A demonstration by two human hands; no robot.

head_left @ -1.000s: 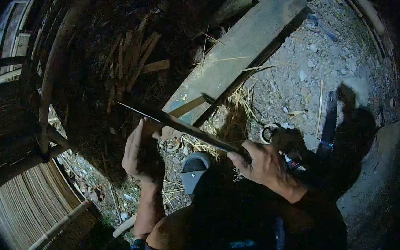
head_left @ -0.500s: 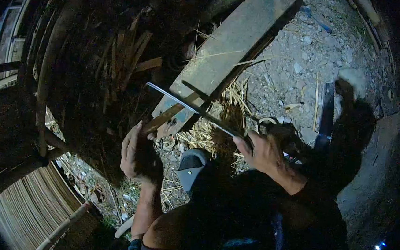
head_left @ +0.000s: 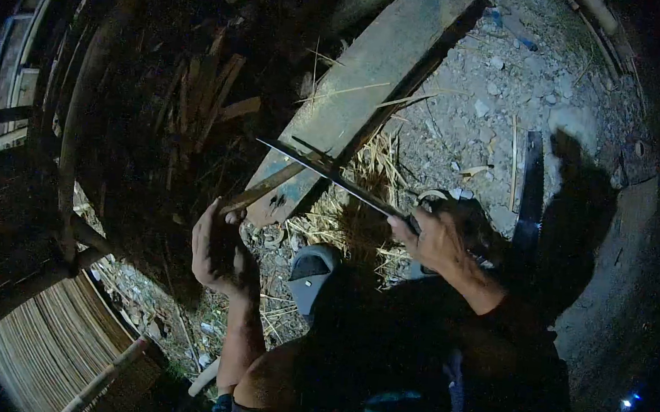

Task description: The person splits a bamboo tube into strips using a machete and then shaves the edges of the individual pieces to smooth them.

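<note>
My left hand [head_left: 221,255] has its fingers closed round the near end of a narrow wood or bamboo strip [head_left: 265,188]. The strip slants up to the right, its far part over a wide wooden plank [head_left: 375,74]. In my right hand [head_left: 442,244] is the handle end of a long, thin-bladed knife [head_left: 340,179], its grip hidden by the fingers. The blade points up and left, crossing over the strip near the lower end of the plank. A dark shadow of the blade falls on the plank just above it.
A grey sandal [head_left: 311,270] shows on a foot below the plank. Straw [head_left: 380,160] lies along the plank's right side. Further right, a long dark flat tool [head_left: 531,191] rests on gravelly ground. Split wood pieces [head_left: 206,99] are at left, a slatted bamboo panel [head_left: 55,347] at lower left.
The knife's blade has shifted slightly right and down along the strip and turned, so it looks darker. My left hand and the strip have moved a little left.
</note>
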